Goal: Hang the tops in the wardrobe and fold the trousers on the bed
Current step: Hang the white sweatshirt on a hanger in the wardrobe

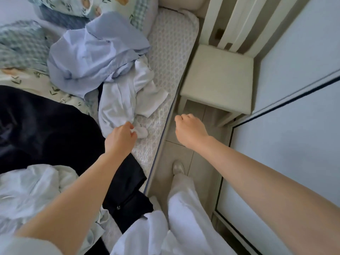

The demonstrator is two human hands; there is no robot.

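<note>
A crumpled white top (127, 96) lies on the bed (171, 57) near its right edge. My left hand (120, 139) pinches that top's lower corner with curled fingers. Above it sits a rumpled light blue shirt (92, 56). Dark trousers (51, 129) spread across the bed's left side, one leg running under my left forearm. Another white garment (31, 190) is bunched at the lower left. My right hand (189, 130) hangs over the floor beside the bed, fingers curled, holding nothing. The wardrobe's sliding door (294, 140) stands to the right, closed.
A cream stool (219, 80) stands between the bed and the wardrobe. A narrow strip of tiled floor (180, 153) runs along the bed, where my leg and foot (178, 168) stand. Patterned pillows (73, 8) lie at the bed's head.
</note>
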